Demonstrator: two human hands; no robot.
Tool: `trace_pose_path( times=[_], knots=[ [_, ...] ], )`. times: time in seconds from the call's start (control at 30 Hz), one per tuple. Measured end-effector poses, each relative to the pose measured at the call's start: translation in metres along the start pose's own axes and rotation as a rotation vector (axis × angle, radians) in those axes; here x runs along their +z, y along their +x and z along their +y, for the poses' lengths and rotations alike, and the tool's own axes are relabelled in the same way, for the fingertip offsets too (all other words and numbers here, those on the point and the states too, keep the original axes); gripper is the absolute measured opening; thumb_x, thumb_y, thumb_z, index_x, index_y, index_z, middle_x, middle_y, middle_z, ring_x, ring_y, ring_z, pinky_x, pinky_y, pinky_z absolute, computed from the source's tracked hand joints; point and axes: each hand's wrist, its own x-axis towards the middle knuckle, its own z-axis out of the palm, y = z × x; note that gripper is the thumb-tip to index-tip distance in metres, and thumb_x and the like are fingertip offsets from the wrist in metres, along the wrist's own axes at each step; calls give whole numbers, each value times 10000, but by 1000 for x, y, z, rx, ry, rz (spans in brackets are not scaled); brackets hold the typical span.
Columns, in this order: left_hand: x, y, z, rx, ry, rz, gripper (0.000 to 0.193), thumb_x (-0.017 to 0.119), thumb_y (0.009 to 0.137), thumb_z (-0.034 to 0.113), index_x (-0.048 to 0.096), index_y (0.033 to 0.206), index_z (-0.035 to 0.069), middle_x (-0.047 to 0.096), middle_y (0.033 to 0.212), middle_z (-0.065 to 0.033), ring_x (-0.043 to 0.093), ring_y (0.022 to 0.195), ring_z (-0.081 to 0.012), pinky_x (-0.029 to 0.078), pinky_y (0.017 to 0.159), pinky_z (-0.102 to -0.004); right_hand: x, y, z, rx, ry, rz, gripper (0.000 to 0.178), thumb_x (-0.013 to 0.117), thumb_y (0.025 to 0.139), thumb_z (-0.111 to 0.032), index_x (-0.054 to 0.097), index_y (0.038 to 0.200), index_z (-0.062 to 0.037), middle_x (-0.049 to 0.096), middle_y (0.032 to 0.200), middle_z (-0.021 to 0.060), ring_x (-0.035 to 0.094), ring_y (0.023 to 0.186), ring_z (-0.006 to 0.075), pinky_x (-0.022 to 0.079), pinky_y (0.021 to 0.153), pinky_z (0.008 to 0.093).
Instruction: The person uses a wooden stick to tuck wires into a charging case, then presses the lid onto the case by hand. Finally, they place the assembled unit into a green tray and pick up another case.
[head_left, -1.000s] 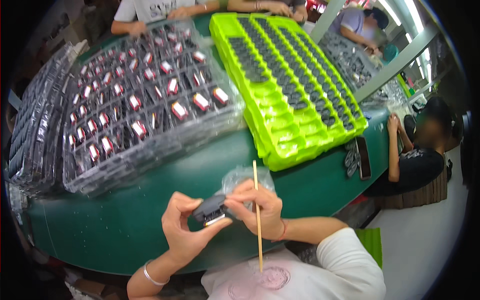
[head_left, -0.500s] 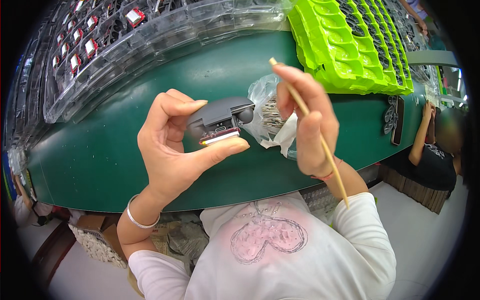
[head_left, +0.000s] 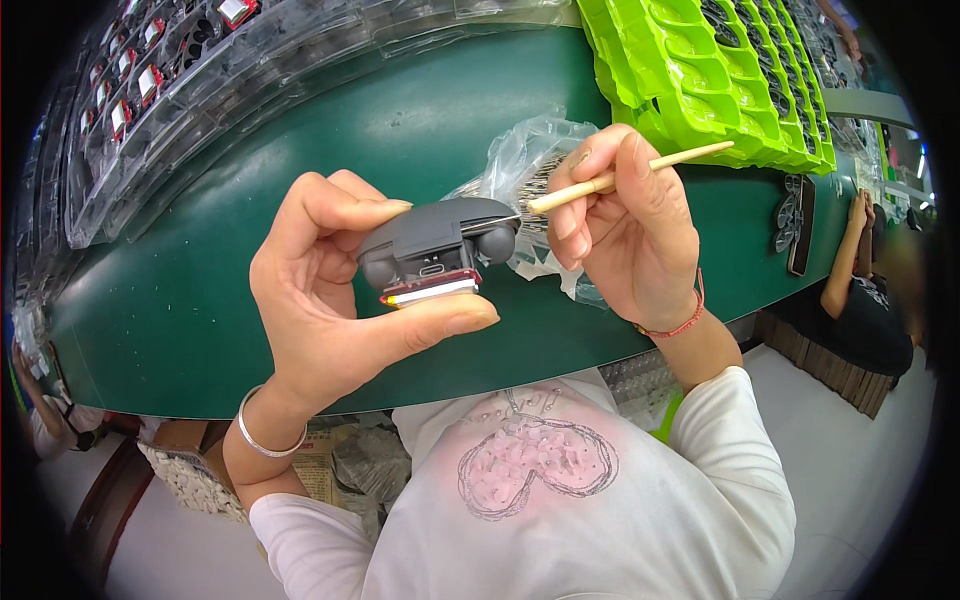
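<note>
Grey part (head_left: 437,243) now closer, L hand (head_left: 340,290) pinching it, R hand (head_left: 625,230) gripping stick (head_left: 630,173), now level.

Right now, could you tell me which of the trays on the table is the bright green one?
The green tray at upper right, beyond the right hand; the clear trays at upper left are transparent.

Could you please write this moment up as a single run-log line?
left hand: pinches grey earbud case part | right hand: holds wooden stick, tip at case | behind: clear plastic bag, green table
</note>
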Motion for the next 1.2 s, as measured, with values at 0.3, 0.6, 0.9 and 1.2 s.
trace_pose_path(
  times=[0.3, 0.6, 0.9, 1.2],
  knots=[
    [-2, 0, -3, 55, -28, -27, 586, 935, 583, 113, 497, 968, 51, 558, 894, -70, 550, 788, -98, 464, 711, -210, 2, 0, 3, -20, 11, -35, 320, 424, 1048, -279, 574, 1032, 4, 669, 861, 185, 643, 696, 168, 532, 615, 289],
    [-1, 0, -3, 15, -32, -35, 581, 927, 588, 94, 490, 968, 51, 559, 899, -70, 555, 796, -95, 470, 727, -210, -1, 0, 4, -34, -36, -37, 290, 438, 1046, -262, 576, 1017, -8, 673, 850, 196, 649, 685, 182, 535, 607, 300],
    [-2, 1, -3, 7, -55, -57, 580, 923, 590, 85, 489, 973, 50, 564, 907, -65, 554, 797, -89, 471, 729, -205, 1, 0, 4, -44, -72, -17, 282, 445, 1044, -265, 572, 1011, -15, 674, 848, 195, 650, 683, 180, 538, 610, 295],
    [-2, 1, -4, 21, -26, -70, 583, 928, 591, 93, 492, 976, 48, 565, 905, -64, 560, 795, -87, 471, 724, -201, 1, -1, 3, -21, -63, -5, 286, 443, 1044, -271, 573, 1003, -20, 672, 838, 187, 648, 679, 174, 537, 610, 288]
  ],
)
